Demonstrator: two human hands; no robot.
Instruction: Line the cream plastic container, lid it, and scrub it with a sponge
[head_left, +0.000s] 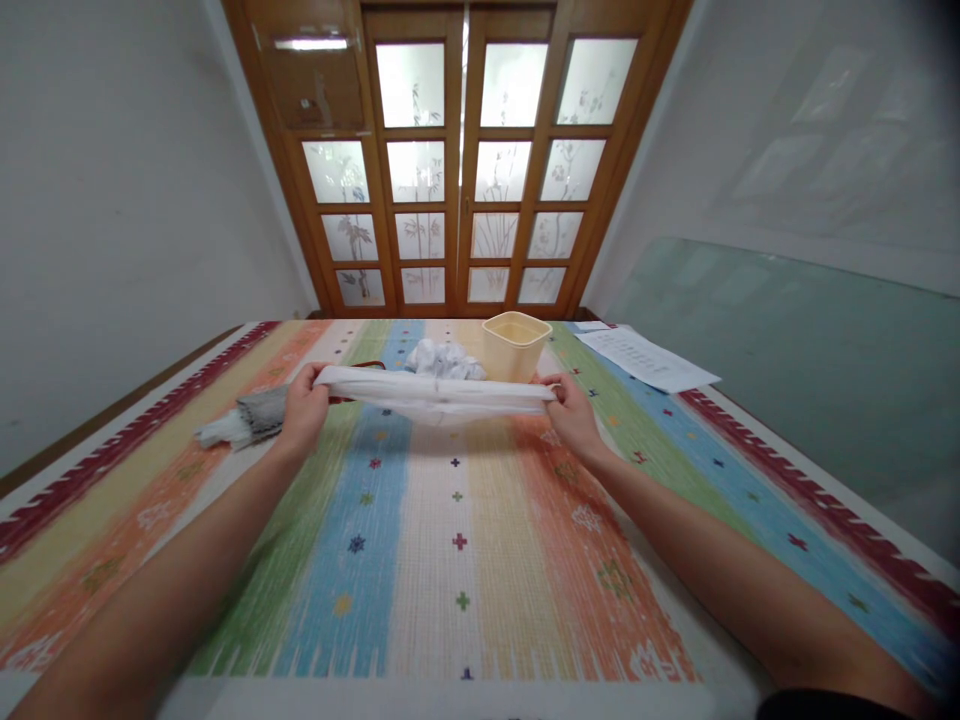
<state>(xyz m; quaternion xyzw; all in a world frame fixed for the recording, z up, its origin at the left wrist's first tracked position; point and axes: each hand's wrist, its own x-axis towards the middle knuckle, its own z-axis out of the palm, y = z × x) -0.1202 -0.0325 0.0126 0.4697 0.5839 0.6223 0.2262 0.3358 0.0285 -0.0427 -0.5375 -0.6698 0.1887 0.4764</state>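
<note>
A white, thin plastic bag (439, 392) is stretched sideways between my two hands, above the striped tablecloth (435, 560). My left hand (306, 400) pinches its left end, and my right hand (571, 408) pinches the right end. The bag is gathered into a flat band, with a looser, see-through part sagging below the middle. Just behind it lies a crumpled white heap (442, 358), which looks like more thin plastic. A pale yellow bin (516, 345) stands upright behind the bag's right end. Part of a dark red-brown object (371, 365) shows behind the left end; its kind is hidden.
Left of my left hand lies a grey bundle (262, 410) with whitish clear plastic (221, 430) at its end. Printed paper sheets (645, 360) rest at the table's far right. A greenish glass panel (795, 370) leans along the right wall. Wooden glass-paned doors (461, 160) stand beyond.
</note>
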